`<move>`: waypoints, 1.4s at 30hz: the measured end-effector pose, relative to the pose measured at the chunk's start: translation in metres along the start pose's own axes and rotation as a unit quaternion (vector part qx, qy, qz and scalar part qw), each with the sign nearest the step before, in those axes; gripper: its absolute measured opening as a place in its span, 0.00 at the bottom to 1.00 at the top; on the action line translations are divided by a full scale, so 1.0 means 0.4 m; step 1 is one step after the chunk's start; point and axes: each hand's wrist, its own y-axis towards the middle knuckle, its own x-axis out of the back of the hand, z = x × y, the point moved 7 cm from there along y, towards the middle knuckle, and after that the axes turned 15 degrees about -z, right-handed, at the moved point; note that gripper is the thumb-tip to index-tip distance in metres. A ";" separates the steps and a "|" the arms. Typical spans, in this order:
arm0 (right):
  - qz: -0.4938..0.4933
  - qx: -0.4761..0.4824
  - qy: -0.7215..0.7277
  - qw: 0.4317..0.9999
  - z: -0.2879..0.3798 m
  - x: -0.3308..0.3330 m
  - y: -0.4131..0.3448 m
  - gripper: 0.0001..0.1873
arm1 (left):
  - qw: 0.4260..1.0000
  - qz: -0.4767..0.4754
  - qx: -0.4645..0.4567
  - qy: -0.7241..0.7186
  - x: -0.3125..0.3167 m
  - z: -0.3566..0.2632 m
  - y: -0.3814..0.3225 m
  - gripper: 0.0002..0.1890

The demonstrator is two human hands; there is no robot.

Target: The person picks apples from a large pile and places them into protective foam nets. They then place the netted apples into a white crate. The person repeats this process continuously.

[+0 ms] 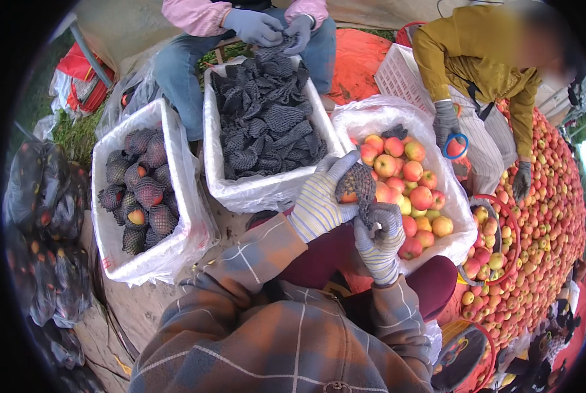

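Observation:
My left hand (322, 199), in a striped knit glove, grips an apple (348, 197) that is mostly covered by a dark foam net sleeve (364, 184). The loose end of this sleeve hangs toward my right hand (382, 240), whose gloved fingers pinch it. Just beyond my hands stands a white lined crate (268, 191) heaped with dark foam net sleeves (273, 123). To the right, a plastic-lined crate (457, 236) holds bare red and yellow apples (412, 171). Sleeved apples (148, 191) lie in another white crate (101, 231) on the left.
Opposite me, a person (268, 29) in grey gloves handles a sleeve. At right, another person (470, 73) holds a blue ring (455, 146) beside a large apple pile (543, 221). Red-rimmed baskets (511, 236) stand near my right side. Bagged sleeved apples (47, 236) are stacked far left.

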 end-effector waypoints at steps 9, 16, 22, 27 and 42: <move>0.103 -0.125 0.009 0.987 -0.111 0.001 -0.103 0.09 | 0.924 -0.343 0.040 0.162 0.673 0.172 -0.040 0.37; 0.192 -0.151 -0.031 0.969 -0.109 -0.050 -0.078 0.08 | 0.619 -0.279 0.337 0.652 1.278 0.406 -0.354 0.39; 0.183 -0.214 -0.050 0.958 -0.132 -0.059 -0.065 0.08 | 0.871 -0.165 -0.038 0.461 0.818 0.315 -0.005 0.24; 0.175 -0.205 -0.033 0.962 -0.142 -0.048 -0.066 0.08 | 0.813 0.091 0.209 0.536 0.394 0.502 0.145 0.32; 0.123 -0.454 0.209 0.857 -0.101 -0.089 -0.034 0.09 | 0.942 -0.035 0.280 -0.180 0.225 0.203 0.075 0.21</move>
